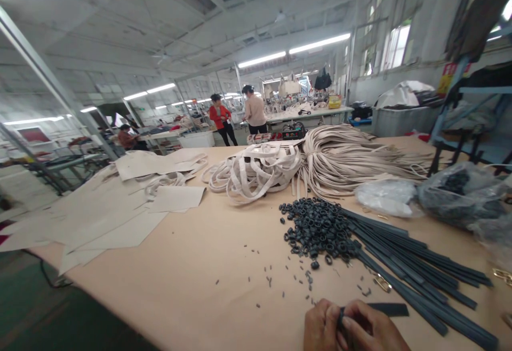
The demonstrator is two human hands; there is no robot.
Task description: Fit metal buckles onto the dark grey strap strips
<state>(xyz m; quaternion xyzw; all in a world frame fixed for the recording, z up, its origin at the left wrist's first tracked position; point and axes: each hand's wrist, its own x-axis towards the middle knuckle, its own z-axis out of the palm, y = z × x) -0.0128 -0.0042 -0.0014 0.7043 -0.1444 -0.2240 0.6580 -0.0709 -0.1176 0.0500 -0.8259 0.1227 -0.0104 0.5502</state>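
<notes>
At the lower right of the head view, my left hand (pixel 321 325) and my right hand (pixel 370 327) are close together, their fingers closed on one dark strip (pixel 388 309). The strip's flat end sticks out to the right behind my right hand; the part between my fingers is mostly covered. Beyond my hands lies a heap of small dark loops (pixel 316 228). Long dark strips (pixel 416 265) fan out from it to the right. A gold metal clasp (pixel 383 282) lies on these strips. Small dark bits (pixel 269 281) are scattered left of the heap.
The table (pixel 192 265) also bears pale fabric pieces (pixel 108 212) at left, coiled pale straps (pixel 256 172), a bundle of pale strips (pixel 344 159) and plastic bags (pixel 460 191) at right. Two people (pixel 220 116) stand beyond the table; another is farther left.
</notes>
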